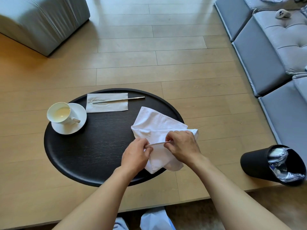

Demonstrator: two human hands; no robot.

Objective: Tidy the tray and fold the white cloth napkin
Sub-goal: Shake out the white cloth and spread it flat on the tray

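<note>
A white cloth napkin (pixel 154 123) lies partly folded on the right side of a round black tray (pixel 93 146), overhanging its right rim. My left hand (pixel 135 156) and my right hand (pixel 183 146) each pinch the napkin's near edge, holding a taut hem between them. At the tray's far edge a metal straw (pixel 126 99) rests across a flat paper napkin (pixel 107 105). A white cup (pixel 59 114) sits on a white saucer (pixel 69 128) at the tray's left.
The tray sits on a low light wooden table (pixel 149 63). A black bin (pixel 274 165) with a plastic liner stands at the table's right front corner. A grey sofa (pixel 269 47) runs along the right, and a grey armchair (pixel 41 19) is at the far left.
</note>
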